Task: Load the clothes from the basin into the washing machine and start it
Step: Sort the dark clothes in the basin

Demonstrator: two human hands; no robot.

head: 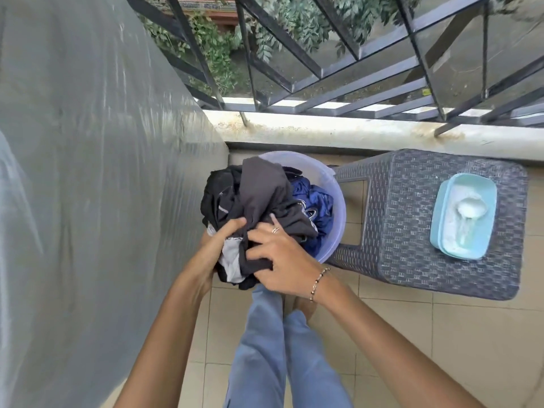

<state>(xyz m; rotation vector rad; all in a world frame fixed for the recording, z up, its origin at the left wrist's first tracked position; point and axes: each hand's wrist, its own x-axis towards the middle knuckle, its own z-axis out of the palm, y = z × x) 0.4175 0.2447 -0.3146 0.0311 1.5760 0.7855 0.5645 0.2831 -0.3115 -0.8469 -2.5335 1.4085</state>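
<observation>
Both hands, left (219, 245) and right (282, 260), grip dark clothes (256, 195) over the basin (338, 207); loading barely begun.

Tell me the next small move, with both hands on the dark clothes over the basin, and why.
Probably lift the dark clothes straight up, clear of the basin. The left hand and right hand both grip them, but part of the pile hangs into the basin over a blue garment. The plastic-covered bulk on the left may be the machine; I cannot tell.
</observation>
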